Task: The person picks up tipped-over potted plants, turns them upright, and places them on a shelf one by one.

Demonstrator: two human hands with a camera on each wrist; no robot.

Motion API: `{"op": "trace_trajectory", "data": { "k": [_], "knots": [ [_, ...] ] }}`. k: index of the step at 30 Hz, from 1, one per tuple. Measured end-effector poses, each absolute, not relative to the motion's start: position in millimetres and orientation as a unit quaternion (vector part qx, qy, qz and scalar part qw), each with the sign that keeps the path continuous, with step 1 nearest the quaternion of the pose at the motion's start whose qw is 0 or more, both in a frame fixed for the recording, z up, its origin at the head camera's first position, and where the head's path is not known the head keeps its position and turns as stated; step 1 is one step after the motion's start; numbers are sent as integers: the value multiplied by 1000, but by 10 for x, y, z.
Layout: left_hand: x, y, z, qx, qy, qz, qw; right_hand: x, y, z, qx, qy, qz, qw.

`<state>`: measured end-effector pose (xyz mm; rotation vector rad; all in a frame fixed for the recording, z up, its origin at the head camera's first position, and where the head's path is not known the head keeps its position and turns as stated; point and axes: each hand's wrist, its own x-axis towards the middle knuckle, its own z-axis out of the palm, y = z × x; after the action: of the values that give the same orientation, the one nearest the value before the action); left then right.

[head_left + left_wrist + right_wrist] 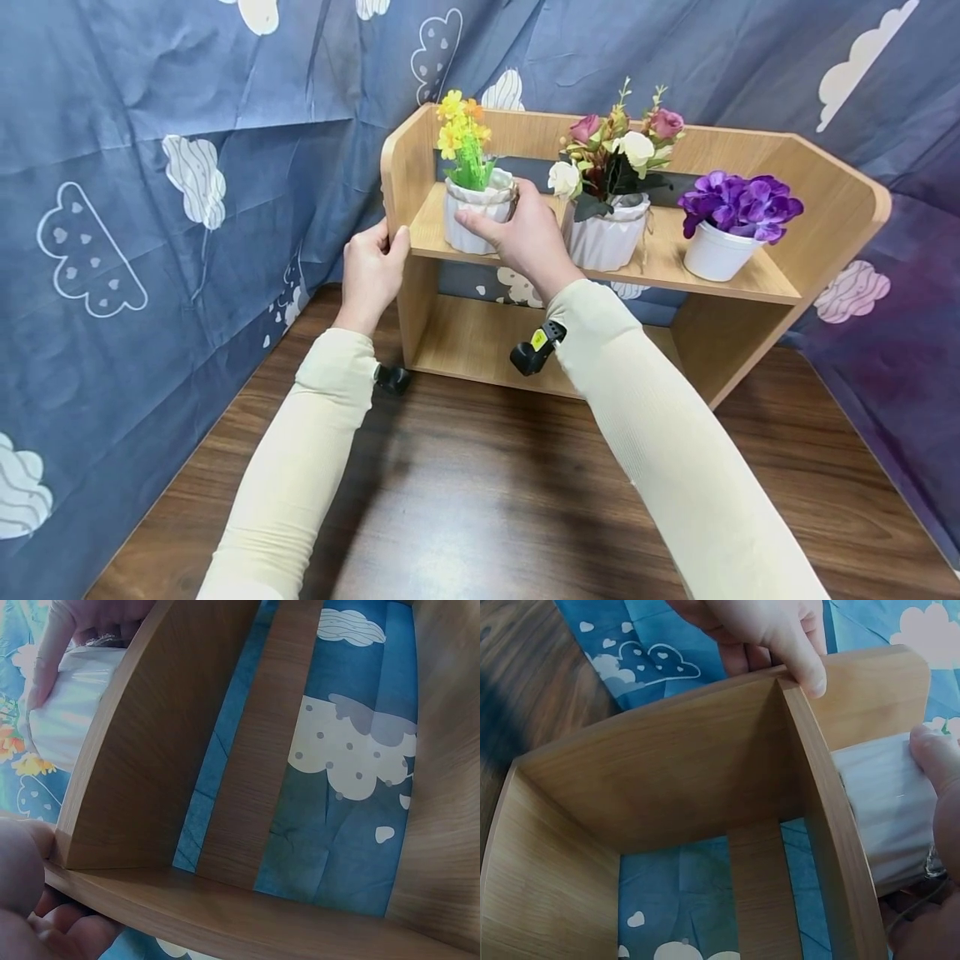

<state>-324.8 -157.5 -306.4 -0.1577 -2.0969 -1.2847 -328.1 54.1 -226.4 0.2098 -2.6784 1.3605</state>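
Observation:
A small wooden shelf [465,333] with two levels stands against the cloth backdrop. My left hand [371,271] grips the edge of its left side panel [405,179], thumb on the front and fingers round the outer side. On the upper board, my right hand [528,237] holds a white flower pot [467,229] with yellow and orange flowers [461,137], near that panel. The thumb lies on the pot's front; the fingers reach round its right side and are partly hidden. In the right wrist view the pot [885,802] sits right beside the upper board's front edge.
To the right on the same board stand a white pot [607,237] with roses and a smaller white pot [716,254] with purple flowers. The dark wooden table [450,467] spreads in front. Blue cloth [247,208] hangs close on the left.

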Motion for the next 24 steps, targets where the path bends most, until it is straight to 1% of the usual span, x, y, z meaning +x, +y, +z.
{"op": "trace_trajectory", "data": {
  "k": [11,16,20,24],
  "knots": [
    [-3263,-1562,-3097,-61,-809,-486,325,-3296,598,-2392,86,-894,432,77],
    [-3263,-1560,-3111,-64,-813,-482,320,-3230,675,-2499,116,-904,397,107],
    [-3242,-1625,-3106,-67,-830,-466,298,-3086,778,-2618,159,-912,352,137],
    [-3172,-1720,-3116,-66,-858,-440,257,-2865,952,-2781,221,-911,303,169]
  ]
}}
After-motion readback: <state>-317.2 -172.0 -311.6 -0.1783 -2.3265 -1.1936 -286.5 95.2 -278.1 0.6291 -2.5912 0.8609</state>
